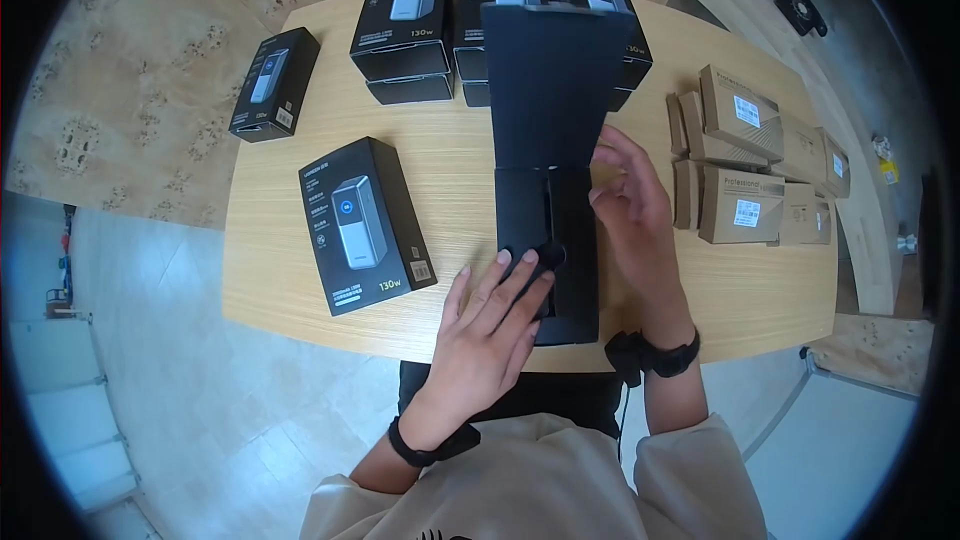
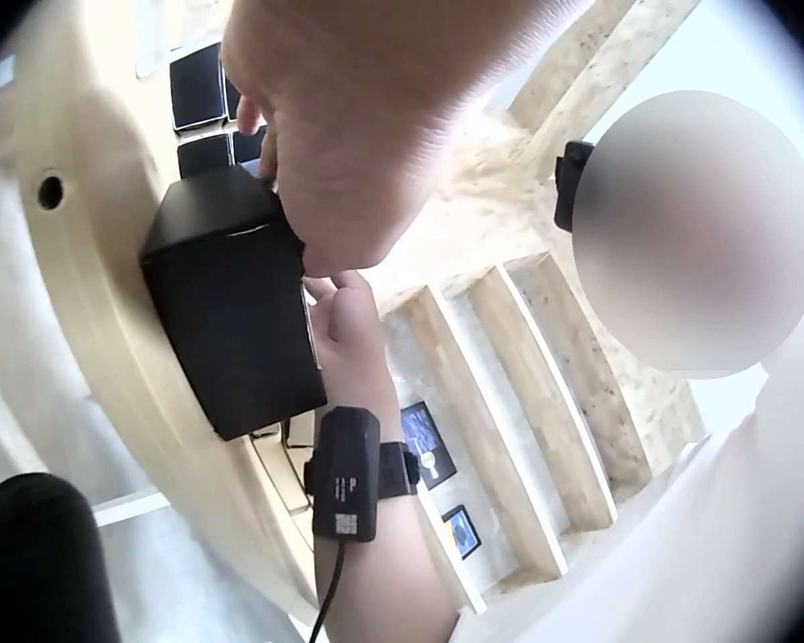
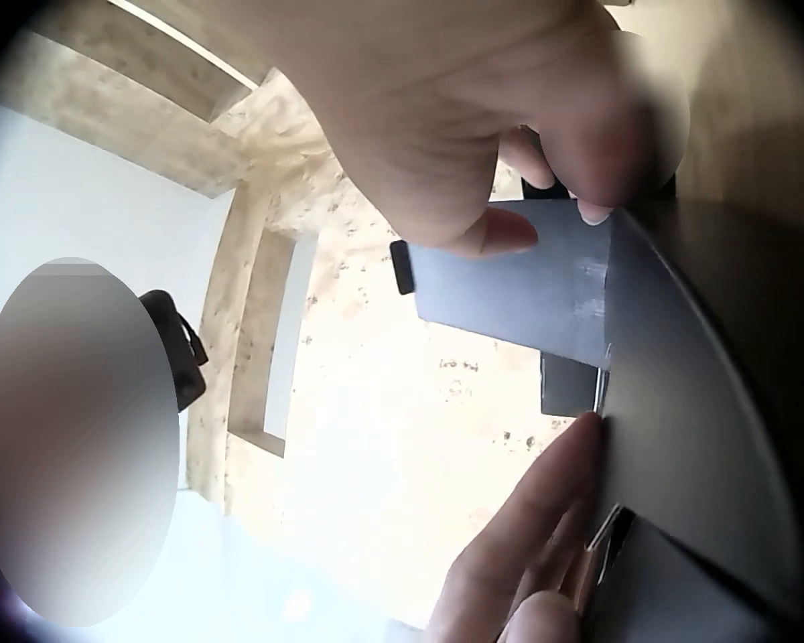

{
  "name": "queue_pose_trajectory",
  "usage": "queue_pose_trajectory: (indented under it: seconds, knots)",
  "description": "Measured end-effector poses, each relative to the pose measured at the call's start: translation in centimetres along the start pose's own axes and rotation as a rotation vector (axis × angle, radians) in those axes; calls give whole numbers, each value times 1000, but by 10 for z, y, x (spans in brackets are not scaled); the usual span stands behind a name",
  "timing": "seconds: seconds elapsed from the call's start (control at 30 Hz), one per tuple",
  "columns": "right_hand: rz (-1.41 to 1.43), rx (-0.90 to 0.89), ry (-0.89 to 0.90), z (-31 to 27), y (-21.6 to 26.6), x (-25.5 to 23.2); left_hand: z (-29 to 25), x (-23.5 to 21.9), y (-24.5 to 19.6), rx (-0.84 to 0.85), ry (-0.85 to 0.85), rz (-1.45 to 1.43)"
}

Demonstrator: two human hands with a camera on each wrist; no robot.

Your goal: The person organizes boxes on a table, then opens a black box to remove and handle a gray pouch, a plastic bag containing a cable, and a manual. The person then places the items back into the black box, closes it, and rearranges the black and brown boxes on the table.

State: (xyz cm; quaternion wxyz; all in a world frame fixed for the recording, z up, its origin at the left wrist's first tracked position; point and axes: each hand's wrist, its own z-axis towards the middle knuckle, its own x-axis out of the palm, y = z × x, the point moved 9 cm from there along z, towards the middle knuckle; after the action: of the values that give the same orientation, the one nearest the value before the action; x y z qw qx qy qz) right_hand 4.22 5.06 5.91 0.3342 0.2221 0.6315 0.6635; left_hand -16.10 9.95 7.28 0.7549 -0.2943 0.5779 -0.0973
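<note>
**Both hands at an open black box**

Through the head camera I see the open box (image 1: 577, 285) near the close edge of the desk (image 1: 458, 175), its lid (image 1: 555, 90) standing up toward 12 o'clock. Taking the box as my clock centre, the left hand (image 1: 487, 335) lies across its lower part from 7 o'clock, and the right hand (image 1: 642, 215) sits just beside it at 2 o'clock, near the lid's hinge line.

The left hand has its fingers extended and resting on the box, pointing toward 1 o'clock, back of the hand upward. The right hand is loosely bent, with a gap between thumb and fingers; I cannot tell whether its fingertips touch the box. Its forearm runs up from 5 o'clock, the left one from 7, each wearing a black wrist camera (image 1: 628, 352).

A closed box (image 1: 362, 225) lies at 9 o'clock, well clear of the left hand, and a smaller-looking box (image 1: 275, 85) at 10. Stacked boxes (image 1: 405, 25) stand from 11 to 12, partly behind the lid. Brown cartons (image 1: 722, 225) sit at 2, beyond the right hand.
</note>
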Motion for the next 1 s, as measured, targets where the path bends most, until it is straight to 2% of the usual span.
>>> queue_pose_trajectory:
  seconds: [0.1, 0.17, 0.2, 0.27, 0.37, 0.6, 0.67, 0.7, 0.77, 0.9, 0.97, 1.0]
  knots:
    - [-62, -59, -31, -8, 2, -9, 5, 2, 5, 7, -12, -49]
    - [-50, -162, 26, -16, 2, -11, 6, 4, 5, 17, -11, -67]
    - [-52, -159, 27, -19, -2, -13, 6, 5, 5, 15, -10, -71]
    - [-89, -201, -25, -28, -3, -21, 5, 6, 6, 9, -14, -73]
    - [-102, -139, -18, -38, 3, -29, 5, 5, 8, 22, -40, -76]
    - [-88, -163, -76, -23, 38, -24, 6, 3, 7, 50, -54, -99]
    - [-238, -360, -30, -23, 54, -17, 6, 2, 9, 24, -61, -113]
    - [-235, -364, -26, -22, 55, -15, 8, 0, 9, 22, -66, -110]
    - [-125, -566, -18, -35, 74, -13, 9, -3, 2, 69, -52, -47]
    - [-60, -506, -5, -53, 79, -15, 3, 12, 12, 43, 11, -39]
    - [-223, -483, 122, -59, 86, -7, -1, 15, 16, 41, -5, -66]
    - [-225, -475, 123, -62, 88, -8, 0, 15, 16, 38, 1, -71]
